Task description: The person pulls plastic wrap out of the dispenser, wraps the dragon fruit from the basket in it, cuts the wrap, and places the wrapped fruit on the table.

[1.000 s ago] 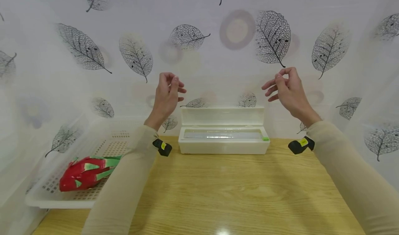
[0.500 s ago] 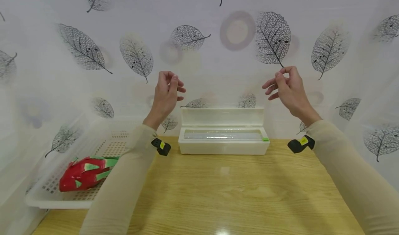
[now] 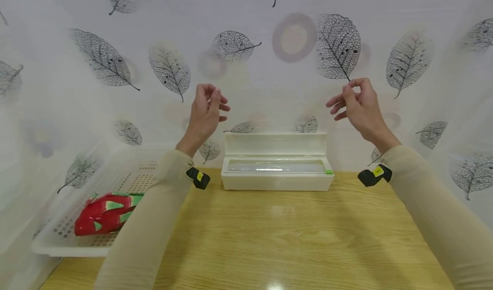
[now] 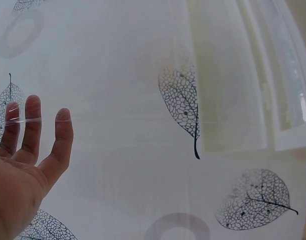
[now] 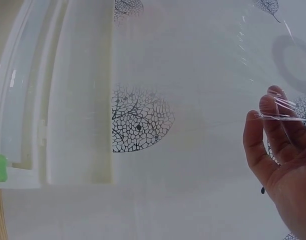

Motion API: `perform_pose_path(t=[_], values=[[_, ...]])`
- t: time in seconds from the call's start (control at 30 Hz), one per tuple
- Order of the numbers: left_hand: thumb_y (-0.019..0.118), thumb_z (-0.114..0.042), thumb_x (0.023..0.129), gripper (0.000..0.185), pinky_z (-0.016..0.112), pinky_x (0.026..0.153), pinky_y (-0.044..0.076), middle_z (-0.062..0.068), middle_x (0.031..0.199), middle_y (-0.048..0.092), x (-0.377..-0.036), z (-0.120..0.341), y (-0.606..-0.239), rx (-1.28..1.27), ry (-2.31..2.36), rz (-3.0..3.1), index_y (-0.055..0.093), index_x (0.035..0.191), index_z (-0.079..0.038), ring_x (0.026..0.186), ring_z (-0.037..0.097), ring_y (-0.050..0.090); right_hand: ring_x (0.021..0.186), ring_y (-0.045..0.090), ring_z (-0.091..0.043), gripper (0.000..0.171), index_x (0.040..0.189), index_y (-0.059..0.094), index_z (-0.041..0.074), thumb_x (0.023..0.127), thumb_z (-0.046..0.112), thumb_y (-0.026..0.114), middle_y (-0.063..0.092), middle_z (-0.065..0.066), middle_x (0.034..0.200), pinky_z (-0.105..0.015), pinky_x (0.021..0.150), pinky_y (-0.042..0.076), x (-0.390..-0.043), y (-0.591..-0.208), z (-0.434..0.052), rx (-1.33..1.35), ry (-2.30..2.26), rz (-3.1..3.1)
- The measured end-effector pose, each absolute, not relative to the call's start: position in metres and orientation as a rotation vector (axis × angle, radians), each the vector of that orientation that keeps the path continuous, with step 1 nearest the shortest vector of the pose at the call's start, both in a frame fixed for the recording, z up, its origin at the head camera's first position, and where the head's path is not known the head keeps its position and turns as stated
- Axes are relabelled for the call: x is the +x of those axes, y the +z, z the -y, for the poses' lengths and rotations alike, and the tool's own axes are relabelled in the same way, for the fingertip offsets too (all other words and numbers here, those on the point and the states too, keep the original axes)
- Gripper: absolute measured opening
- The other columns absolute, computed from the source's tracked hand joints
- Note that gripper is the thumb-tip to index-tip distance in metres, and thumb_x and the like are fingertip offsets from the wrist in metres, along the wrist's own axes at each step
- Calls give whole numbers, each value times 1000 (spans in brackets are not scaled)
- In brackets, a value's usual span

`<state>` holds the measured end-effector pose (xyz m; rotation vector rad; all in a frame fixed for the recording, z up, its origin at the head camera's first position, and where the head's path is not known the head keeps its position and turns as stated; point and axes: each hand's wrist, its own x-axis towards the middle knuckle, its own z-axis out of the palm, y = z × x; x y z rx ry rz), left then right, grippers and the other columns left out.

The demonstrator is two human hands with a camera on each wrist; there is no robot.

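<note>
A thin sheet of clear cling film (image 5: 288,118) is stretched between my raised hands. It shows mainly as glints and a fine line across the fingers in the wrist views. My left hand (image 3: 204,112) pinches one side between thumb and bent index finger, the other fingers loosely spread. On the other side, my right hand (image 3: 362,110) pinches the film the same way. Below and between them, at the back of the table, stands a long white cling film box (image 3: 277,183), lid raised. A shiny film roll (image 3: 275,167) lies inside, and a green slider (image 3: 328,171) sits at its right end.
To the left, a white perforated basket (image 3: 73,251) holds a red and green dragon fruit (image 3: 102,215), partly hidden behind my left sleeve. A wooden table (image 3: 285,238) spreads out in front of the box. Behind everything hangs a pale curtain (image 3: 262,80) printed with dark leaves.
Both hands have risen slightly, and the right hand has shifted a little to the right. The pinch on the cling film looks the same. Box, basket and dragon fruit stay in place.
</note>
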<state>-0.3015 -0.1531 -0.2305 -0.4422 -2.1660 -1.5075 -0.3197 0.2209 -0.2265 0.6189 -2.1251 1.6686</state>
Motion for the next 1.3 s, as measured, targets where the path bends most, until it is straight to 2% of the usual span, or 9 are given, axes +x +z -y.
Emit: perform_pose_path(t=[0.27, 0.43, 0.6, 0.73, 0.93, 1.17, 1.3], values=[[35, -33, 112, 31, 31, 75, 62, 13, 111, 61, -303, 154, -228, -456, -1509, 2164, 39, 127, -7, 99, 31, 69, 68, 69, -11, 12, 114, 39, 16, 110, 28, 40, 76, 9, 84, -25, 60, 60, -321, -223, -221, 617, 1638, 2136], [35, -32, 112, 29, 30, 74, 63, 18, 114, 61, -304, 155, -225, -461, -1513, 2163, 40, 125, -7, 97, 29, 69, 68, 69, -11, 14, 116, 38, 14, 110, 26, 38, 76, 8, 83, -24, 60, 60, -320, -220, -220, 610, 1637, 2139], [35, -32, 112, 24, 29, 73, 63, 14, 111, 62, -305, 155, -222, -446, -1509, 2157, 41, 123, -11, 95, 25, 69, 69, 69, -11, 13, 115, 38, 15, 110, 27, 39, 76, 9, 83, -24, 61, 60, -320, -216, -219, 607, 1639, 2141], [36, -32, 112, 24, 30, 72, 63, 13, 111, 62, -306, 155, -220, -453, -1507, 2152, 41, 123, -12, 96, 28, 69, 69, 69, -11, 12, 114, 38, 16, 110, 27, 38, 76, 10, 83, -23, 61, 60, -321, -214, -220, 600, 1616, 2152], [36, -32, 112, 24, 29, 71, 62, 16, 113, 62, -306, 153, -216, -446, -1492, 2156, 41, 123, -12, 90, 19, 68, 69, 69, -11, 12, 114, 38, 15, 110, 26, 38, 76, 9, 83, -24, 62, 60, -322, -212, -221, 594, 1629, 2148], [35, -32, 112, 21, 30, 72, 63, 12, 110, 63, -307, 151, -212, -428, -1499, 2155, 41, 121, -13, 94, 25, 69, 69, 69, -11, 12, 114, 39, 16, 110, 27, 39, 76, 8, 83, -24, 61, 60, -323, -209, -222, 598, 1652, 2130], [35, -31, 112, 21, 32, 73, 63, 10, 109, 63, -308, 151, -211, -416, -1504, 2155, 41, 121, -14, 92, 22, 69, 69, 69, -11, 12, 114, 39, 17, 110, 28, 39, 76, 8, 83, -24, 61, 60, -323, -208, -222, 589, 1646, 2137]])
